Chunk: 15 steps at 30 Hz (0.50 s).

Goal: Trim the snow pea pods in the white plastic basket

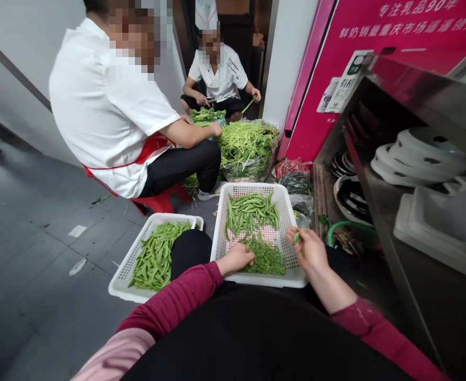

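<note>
Pointing variously: crisscrossed green pods [253,211]

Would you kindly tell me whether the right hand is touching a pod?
Touching. The head view shows a green pod held at the fingertips of the right hand, with no gap visible.

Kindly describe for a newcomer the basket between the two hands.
From the big pink panel, look down and left to the white basket between left hand and right hand. Unlike the basket further left, it holds two heaps: pods behind, fine scraps in front.
</note>
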{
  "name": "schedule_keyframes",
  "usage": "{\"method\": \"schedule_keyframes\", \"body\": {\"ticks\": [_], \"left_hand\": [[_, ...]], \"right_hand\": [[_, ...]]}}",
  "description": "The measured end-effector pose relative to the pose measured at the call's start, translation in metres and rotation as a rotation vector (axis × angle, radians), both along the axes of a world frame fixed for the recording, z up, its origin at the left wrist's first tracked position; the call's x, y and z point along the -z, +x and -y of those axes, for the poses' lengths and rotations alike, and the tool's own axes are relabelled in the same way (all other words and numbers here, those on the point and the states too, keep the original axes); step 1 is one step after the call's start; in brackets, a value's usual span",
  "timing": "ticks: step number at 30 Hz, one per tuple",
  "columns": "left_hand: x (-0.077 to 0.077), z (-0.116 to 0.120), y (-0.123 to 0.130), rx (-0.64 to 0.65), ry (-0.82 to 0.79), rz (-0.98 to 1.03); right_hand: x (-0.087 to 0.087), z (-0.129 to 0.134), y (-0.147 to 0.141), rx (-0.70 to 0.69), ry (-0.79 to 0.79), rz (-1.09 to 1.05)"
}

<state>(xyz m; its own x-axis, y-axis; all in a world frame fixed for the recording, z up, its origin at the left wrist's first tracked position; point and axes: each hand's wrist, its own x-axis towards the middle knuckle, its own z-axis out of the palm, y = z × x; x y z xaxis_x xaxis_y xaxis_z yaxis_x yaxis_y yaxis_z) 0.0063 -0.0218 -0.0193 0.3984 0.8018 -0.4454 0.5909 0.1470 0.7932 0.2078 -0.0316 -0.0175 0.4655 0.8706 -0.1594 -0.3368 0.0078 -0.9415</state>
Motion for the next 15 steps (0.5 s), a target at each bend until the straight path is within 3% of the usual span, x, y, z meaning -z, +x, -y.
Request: {"method": "schedule_keyframes", "body": {"ticks": [2, 3, 6, 8, 12, 15], "left_hand": [[0.000, -0.001, -0.004, -0.028, -0.150, 0.076], [-0.001, -0.001, -0.004, -0.029, -0.220, 0.129], [-0.006, 0.001, 0.003, 0.011, -0.321, 0.197], [-0.007, 0.004, 0.010, 0.021, -0.292, 0.166], [-0.008, 0.006, 0.013, 0.046, -0.171, 0.072], [-0.015, 0.004, 0.004, 0.150, 0.123, -0.020]], "right_hand": [[-0.004, -0.003, 0.008, 0.007, 0.048, 0.100], [-0.006, -0.002, 0.006, -0.080, 0.054, 0.189], [-0.009, 0.008, -0.020, -0.510, 0.005, 0.469], [-0.007, 0.013, -0.042, -0.644, -0.017, 0.604], [0.003, 0.010, -0.054, -0.558, -0.062, 0.607], [0.008, 0.003, -0.039, -0.477, -0.145, 0.494]]}}
